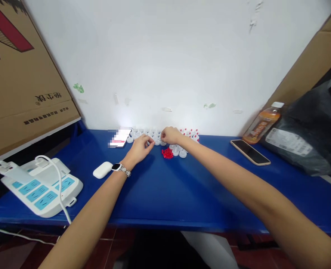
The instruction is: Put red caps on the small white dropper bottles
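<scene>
Hands of one person reach forward over a blue table [165,194], both arms stretched from the lower edge of the view to the far side near the white wall [165,56]. The left hand [139,149] has its fingers curled, and the fingertips [151,141] are pinched together at a small white cap; the piece between them is too small to tell clearly. This arm wears a wristwatch [117,167] with a metal band. The right hand [169,135] is closed in a loose fist, knuckles up, and its fingers press on the white caps [154,135] just below it. The two hands are near each other but apart.

The white caps stand in rows along the wall, and some of them lie in front, by a little heap of red plastic pieces [167,153]. The heap lies on the table between the two forearms, just beside the loose caps. Further right in the row, caps with red tops [190,133] stand close together.

Left of the caps lies a white smartphone [120,137], partly blurred. A white earbud case [102,169] rests near the left wrist. At the left edge there is a white power strip [42,186] with light blue sockets and a white cable. A large cardboard box [19,74] leans behind it. On the right side lie a dark smartphone [250,151], an orange drink bottle [262,124] tilted against cardboard, and a black plastic bag [311,130].
</scene>
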`<state>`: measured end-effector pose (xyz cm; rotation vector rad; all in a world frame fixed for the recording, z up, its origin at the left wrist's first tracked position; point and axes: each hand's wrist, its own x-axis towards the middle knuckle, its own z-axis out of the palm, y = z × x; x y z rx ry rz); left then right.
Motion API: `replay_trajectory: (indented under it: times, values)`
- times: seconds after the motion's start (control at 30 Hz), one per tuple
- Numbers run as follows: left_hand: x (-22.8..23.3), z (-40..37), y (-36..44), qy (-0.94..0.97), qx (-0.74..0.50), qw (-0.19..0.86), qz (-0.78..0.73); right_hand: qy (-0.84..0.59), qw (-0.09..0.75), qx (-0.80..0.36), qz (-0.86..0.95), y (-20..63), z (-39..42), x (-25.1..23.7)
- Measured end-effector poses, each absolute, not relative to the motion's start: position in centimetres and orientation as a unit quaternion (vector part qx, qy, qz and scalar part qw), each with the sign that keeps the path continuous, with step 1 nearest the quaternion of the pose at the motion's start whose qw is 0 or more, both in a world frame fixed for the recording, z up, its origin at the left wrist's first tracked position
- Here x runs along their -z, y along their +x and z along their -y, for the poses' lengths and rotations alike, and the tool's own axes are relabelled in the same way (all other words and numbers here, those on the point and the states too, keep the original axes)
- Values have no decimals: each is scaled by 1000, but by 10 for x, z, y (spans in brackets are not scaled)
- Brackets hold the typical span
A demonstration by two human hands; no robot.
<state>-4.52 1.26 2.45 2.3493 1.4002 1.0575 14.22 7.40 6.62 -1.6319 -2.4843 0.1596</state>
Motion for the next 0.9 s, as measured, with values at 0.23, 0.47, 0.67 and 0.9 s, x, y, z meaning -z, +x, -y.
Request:
replay_trajectory:
  times: [0.23,0.47,0.67,0.9]
  values:
    - [-23,-11,-39,812,-353,115,-450,-548,224,-57,804,171,-44,-62]
    - [-21,-2,-18,832,-338,132,-419,-510,230,-90,824,207,6,-41]
    - [-19,-5,-22,825,-348,119,-429,-503,241,-72,827,202,-12,-63]
    - [-22,-12,-39,800,-347,117,-476,-510,97,-46,853,147,-52,-67]
